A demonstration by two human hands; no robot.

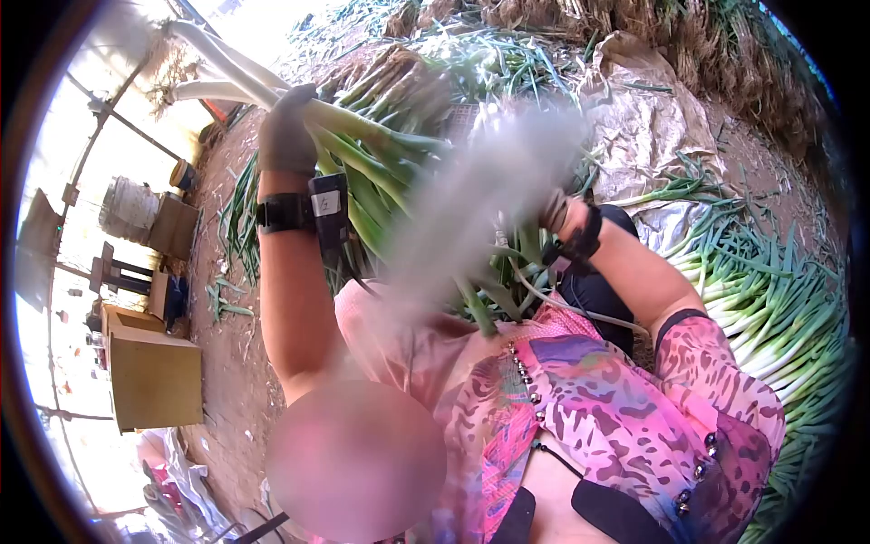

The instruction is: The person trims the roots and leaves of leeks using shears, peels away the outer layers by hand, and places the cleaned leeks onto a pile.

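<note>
A heap of scallions (770, 308) covers the dirt floor (227, 363) at its right edge. A held bunch of scallions (381, 154), with long white shafts and green leaves, spans both hands. The gloved left hand (288, 136) closes its grip around the white shafts. The right hand (555, 213) is at the leafy end, but blur hides its grip and I cannot tell its state.

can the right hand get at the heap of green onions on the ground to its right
Probably yes: the right hand is raised, and the heap of green onions lies uncovered just beside that forearm, with nothing between.
</note>
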